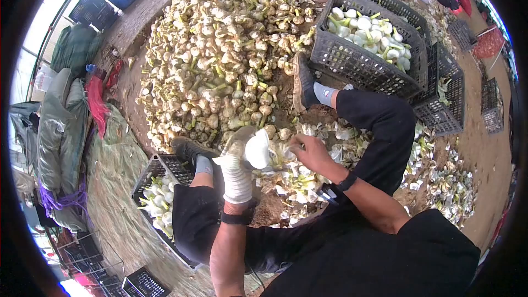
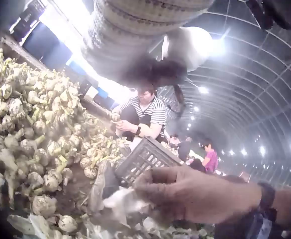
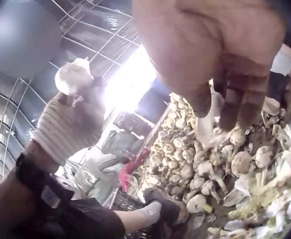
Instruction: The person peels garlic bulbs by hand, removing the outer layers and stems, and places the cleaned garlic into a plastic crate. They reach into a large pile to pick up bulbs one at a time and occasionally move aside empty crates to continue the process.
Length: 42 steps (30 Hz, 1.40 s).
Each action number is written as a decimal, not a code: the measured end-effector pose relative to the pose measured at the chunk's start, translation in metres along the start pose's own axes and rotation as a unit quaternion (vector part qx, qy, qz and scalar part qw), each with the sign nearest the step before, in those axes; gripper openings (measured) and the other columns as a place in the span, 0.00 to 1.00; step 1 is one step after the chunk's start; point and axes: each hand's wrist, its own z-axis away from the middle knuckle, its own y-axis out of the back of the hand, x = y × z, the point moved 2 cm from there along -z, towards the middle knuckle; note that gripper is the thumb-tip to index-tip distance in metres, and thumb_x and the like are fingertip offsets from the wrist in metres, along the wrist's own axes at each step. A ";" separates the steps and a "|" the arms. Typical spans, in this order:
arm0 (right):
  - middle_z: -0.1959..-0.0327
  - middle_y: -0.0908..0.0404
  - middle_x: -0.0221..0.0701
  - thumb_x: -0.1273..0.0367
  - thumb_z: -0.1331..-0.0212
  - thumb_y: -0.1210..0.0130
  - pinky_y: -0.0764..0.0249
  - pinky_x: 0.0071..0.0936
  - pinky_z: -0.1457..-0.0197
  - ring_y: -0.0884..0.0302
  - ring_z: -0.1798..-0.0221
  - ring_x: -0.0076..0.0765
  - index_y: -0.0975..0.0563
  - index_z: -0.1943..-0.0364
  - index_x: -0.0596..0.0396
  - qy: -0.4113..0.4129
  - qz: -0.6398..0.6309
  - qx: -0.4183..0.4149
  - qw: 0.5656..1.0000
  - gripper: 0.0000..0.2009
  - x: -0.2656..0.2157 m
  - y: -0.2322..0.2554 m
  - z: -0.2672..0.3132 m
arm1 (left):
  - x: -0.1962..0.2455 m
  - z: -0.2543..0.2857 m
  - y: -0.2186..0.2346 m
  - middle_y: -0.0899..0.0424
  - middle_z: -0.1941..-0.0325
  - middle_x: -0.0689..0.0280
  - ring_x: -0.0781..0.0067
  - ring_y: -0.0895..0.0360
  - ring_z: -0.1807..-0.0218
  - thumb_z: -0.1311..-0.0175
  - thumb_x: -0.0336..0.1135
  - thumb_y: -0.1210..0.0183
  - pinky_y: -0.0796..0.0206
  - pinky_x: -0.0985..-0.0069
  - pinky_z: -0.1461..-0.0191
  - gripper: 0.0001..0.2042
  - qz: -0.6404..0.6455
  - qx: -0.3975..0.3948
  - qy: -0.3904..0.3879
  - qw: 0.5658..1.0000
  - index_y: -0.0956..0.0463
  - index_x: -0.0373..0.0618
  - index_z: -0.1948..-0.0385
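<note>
My left hand [image 1: 237, 173], in a striped white glove, grips a smooth white garlic bulb [image 1: 257, 151] in front of the pile. The same bulb [image 3: 74, 78] shows past the gloved fingers in the right wrist view. Bare and just to the right of it, my right hand [image 1: 316, 158] has its thumb and fingers together on a thin, pale strip of garlic skin [image 3: 205, 124]. In the left wrist view that skin [image 2: 123, 201] hangs blurred below the fingertips. Unpeeled garlic bulbs [image 1: 212, 60] with short stems are heaped ahead of both hands.
Beyond my right knee a black crate [image 1: 366, 69] holds white bulbs; another crate [image 1: 157, 228] with bulbs stands beside my left leg. Peeled skins [image 1: 300, 187] litter the ground between my legs. Another person [image 2: 145, 112] in a striped shirt sits across the pile.
</note>
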 end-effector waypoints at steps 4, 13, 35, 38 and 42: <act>0.66 0.17 0.41 0.64 0.37 0.44 0.27 0.40 0.58 0.19 0.65 0.47 0.21 0.63 0.61 0.131 -0.132 0.048 0.981 0.12 0.001 -0.002 0.005 | 0.001 -0.004 0.004 0.20 0.47 0.58 0.67 0.21 0.50 0.36 0.44 0.41 0.27 0.69 0.45 0.25 0.032 -0.022 -0.020 0.999 0.30 0.36 0.42; 0.85 0.31 0.38 0.52 0.39 0.41 0.35 0.39 0.79 0.29 0.83 0.46 0.31 0.79 0.55 0.200 -0.010 0.094 0.975 0.22 -0.085 0.012 0.010 | -0.017 0.000 -0.003 0.17 0.60 0.61 0.74 0.21 0.58 0.32 0.36 0.45 0.28 0.76 0.51 0.16 -0.117 0.041 -0.077 0.989 0.25 0.35 0.49; 0.70 0.19 0.33 0.54 0.31 0.51 0.20 0.42 0.61 0.20 0.70 0.34 0.26 0.49 0.57 -0.114 -0.180 -0.199 0.956 0.21 0.034 -0.070 0.018 | -0.019 -0.014 0.030 0.17 0.65 0.64 0.71 0.21 0.71 0.32 0.54 0.46 0.25 0.71 0.69 0.24 -0.064 0.187 -0.077 0.977 0.25 0.38 0.51; 0.66 0.18 0.33 0.39 0.33 0.64 0.17 0.32 0.64 0.19 0.69 0.27 0.28 0.45 0.57 -0.101 -0.479 -0.210 0.846 0.34 -0.037 -0.029 0.026 | -0.010 -0.006 -0.004 0.22 0.61 0.66 0.79 0.25 0.63 0.31 0.43 0.43 0.30 0.82 0.64 0.18 -0.119 0.069 -0.053 0.989 0.27 0.38 0.50; 0.59 0.20 0.34 0.38 0.33 0.65 0.22 0.24 0.66 0.20 0.65 0.26 0.30 0.48 0.56 -0.137 -0.572 -0.185 0.787 0.33 -0.020 -0.016 0.005 | -0.031 0.005 -0.020 0.25 0.42 0.61 0.74 0.27 0.46 0.44 0.32 0.31 0.32 0.76 0.43 0.33 -0.230 -0.070 -0.076 0.968 0.37 0.37 0.37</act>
